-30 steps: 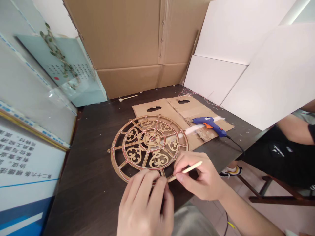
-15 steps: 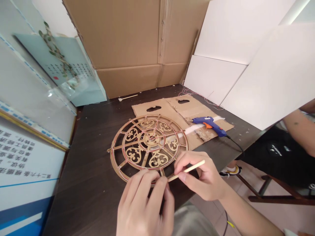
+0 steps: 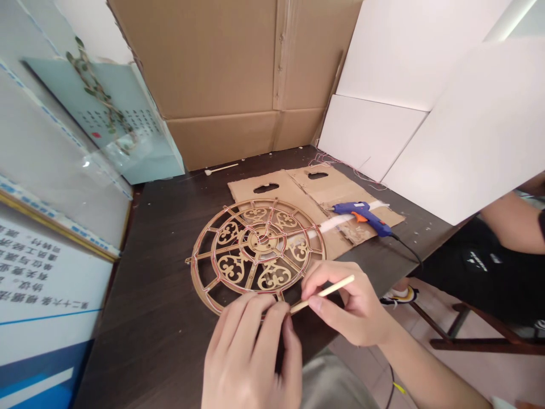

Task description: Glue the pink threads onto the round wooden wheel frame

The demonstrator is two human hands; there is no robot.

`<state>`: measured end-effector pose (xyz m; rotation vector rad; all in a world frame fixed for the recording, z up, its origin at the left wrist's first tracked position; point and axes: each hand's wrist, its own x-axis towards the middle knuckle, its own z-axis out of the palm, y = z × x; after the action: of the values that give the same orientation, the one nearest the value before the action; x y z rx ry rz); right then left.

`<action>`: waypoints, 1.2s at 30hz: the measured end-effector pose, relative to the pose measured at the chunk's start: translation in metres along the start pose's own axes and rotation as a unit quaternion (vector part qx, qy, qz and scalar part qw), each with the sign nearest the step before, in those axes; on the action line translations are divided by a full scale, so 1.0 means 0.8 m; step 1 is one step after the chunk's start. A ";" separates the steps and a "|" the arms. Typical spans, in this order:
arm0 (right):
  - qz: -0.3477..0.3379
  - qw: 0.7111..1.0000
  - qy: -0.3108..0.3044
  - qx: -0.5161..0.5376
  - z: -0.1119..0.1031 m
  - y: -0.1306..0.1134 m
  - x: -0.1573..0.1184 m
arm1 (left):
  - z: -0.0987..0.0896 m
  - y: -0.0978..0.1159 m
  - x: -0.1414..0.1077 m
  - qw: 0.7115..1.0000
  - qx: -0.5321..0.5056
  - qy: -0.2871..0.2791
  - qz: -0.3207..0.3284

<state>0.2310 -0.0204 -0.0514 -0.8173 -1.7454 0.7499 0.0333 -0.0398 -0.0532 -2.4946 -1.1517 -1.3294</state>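
A round openwork wooden wheel [image 3: 272, 276] with scrollwork lies on the dark table, red and white wire running along its rings and spokes. My left hand [image 3: 251, 346] curls over the wheel's near edge, thumb and index finger closing at the rim; its fingertips are partly hidden. Between the thumb and fingers of my right hand [image 3: 344, 304] is a thin pale wooden stick [image 3: 336, 286]. The stick slants down to the left, and its lower tip meets the rim beside my left fingertips.
Flat cardboard [image 3: 272, 196] lies under the wheel's far side, with a blue glue gun [image 3: 361, 216] on it, cord trailing right. A white-tipped stick [image 3: 222, 168] lies at the back. Cardboard and white panels stand behind. Another person's arm [image 3: 513, 221] shows at right.
My right hand and the stick have shifted very slightly upward. The other person's arm at the right has moved. The wheel stays in place.
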 end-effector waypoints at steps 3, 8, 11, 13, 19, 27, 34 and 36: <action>-0.002 1.000 -0.001 -0.002 0.000 0.000 0.001 | 0.000 -0.001 0.000 1.000 0.003 0.001 -0.001; -0.004 1.000 -0.004 -0.006 0.000 0.000 0.002 | 0.001 -0.001 0.001 1.000 0.008 0.001 0.001; -0.005 1.000 -0.006 -0.005 0.000 0.000 0.002 | 0.001 -0.001 0.001 1.000 0.009 -0.001 0.003; -0.006 1.000 -0.008 -0.004 0.000 -0.001 0.002 | 0.001 -0.001 0.001 1.000 0.008 -0.004 0.004; -0.002 1.000 -0.008 -0.003 0.000 0.000 0.002 | 0.000 -0.002 0.000 1.000 0.009 -0.006 0.002; -0.002 1.000 -0.013 0.003 -0.001 0.000 0.001 | -0.001 0.000 0.002 1.000 0.009 -0.001 -0.002; -0.001 1.000 -0.013 0.004 -0.001 -0.001 0.001 | 0.000 -0.001 0.002 1.000 0.010 0.003 -0.003; 0.000 1.000 -0.012 0.005 -0.001 -0.001 0.001 | 0.000 -0.001 0.002 1.000 0.010 0.001 -0.003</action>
<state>0.2316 -0.0199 -0.0500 -0.8051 -1.7620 0.7704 0.0332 -0.0386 -0.0520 -2.4787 -1.1664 -1.3142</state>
